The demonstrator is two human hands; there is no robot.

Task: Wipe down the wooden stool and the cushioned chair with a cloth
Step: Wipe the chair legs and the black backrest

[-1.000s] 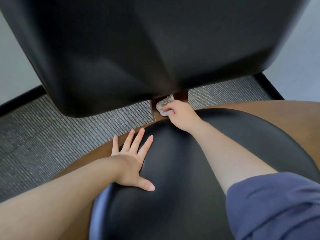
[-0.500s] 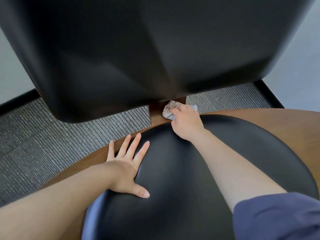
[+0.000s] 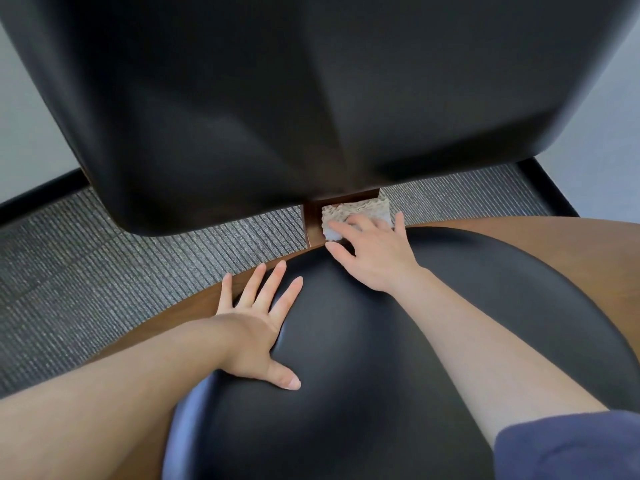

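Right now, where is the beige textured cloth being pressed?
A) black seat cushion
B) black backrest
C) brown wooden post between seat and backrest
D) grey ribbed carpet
C: the right hand presses the beige textured cloth against the brown wooden post just below the black cushioned backrest.

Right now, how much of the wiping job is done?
Nothing here proves any surface is finished; wiped and unwiped look alike. In hand: the right hand presses the cloth against the wooden post between backrest and seat cushion, while the left hand rests flat on the seat's edge. Left: possibly the stool, which is out of view.
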